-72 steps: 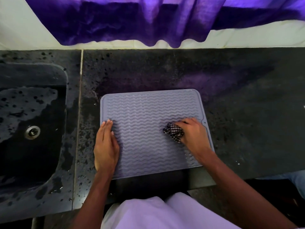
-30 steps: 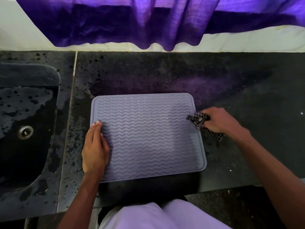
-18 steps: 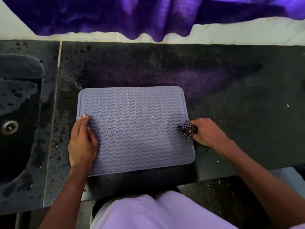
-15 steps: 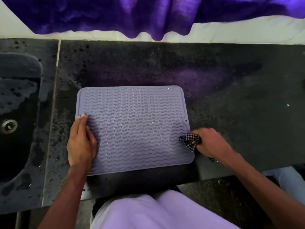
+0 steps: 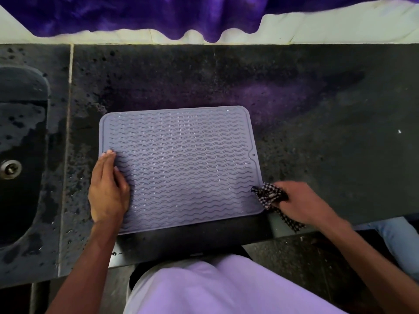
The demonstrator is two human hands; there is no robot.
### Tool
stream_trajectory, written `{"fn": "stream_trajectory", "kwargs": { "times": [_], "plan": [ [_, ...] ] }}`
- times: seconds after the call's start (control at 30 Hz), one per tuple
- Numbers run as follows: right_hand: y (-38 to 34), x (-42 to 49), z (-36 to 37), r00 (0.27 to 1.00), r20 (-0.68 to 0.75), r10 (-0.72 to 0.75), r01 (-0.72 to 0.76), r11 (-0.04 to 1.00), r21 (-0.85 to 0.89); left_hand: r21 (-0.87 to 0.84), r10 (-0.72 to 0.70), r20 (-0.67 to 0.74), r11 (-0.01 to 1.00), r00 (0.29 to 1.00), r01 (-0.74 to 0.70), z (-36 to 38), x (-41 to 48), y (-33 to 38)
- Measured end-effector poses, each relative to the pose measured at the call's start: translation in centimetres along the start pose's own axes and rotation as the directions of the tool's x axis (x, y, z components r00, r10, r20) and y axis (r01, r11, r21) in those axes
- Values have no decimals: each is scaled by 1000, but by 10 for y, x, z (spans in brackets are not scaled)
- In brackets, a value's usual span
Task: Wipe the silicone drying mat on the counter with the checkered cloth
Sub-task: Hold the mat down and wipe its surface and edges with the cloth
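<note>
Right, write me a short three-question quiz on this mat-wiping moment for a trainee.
1. True or false: the left hand lies flat on the left edge of the grey wavy-ribbed silicone drying mat.
2. The black-and-white checkered cloth, bunched in the right hand, is at the mat's: A) far left corner, B) centre, C) near right corner.
3. Fill in: the sunken dark sink lies to the mat's ____.
Key: 1 true; 2 C; 3 left.
</note>
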State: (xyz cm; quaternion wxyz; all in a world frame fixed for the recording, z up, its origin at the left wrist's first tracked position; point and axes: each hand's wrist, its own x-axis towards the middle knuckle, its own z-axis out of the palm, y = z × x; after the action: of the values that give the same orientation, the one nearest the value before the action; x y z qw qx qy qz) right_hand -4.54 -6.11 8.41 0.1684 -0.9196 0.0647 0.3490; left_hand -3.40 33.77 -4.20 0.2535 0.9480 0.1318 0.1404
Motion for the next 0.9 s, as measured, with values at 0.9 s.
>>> {"fn": "stream_trajectory", "kwargs": {
  "times": [0.9],
  "plan": [
    [-59,-39,87,968,-180,173,-140,973,181,-30,-27,20,999,999,28,-2,0,1]
  ]
}}
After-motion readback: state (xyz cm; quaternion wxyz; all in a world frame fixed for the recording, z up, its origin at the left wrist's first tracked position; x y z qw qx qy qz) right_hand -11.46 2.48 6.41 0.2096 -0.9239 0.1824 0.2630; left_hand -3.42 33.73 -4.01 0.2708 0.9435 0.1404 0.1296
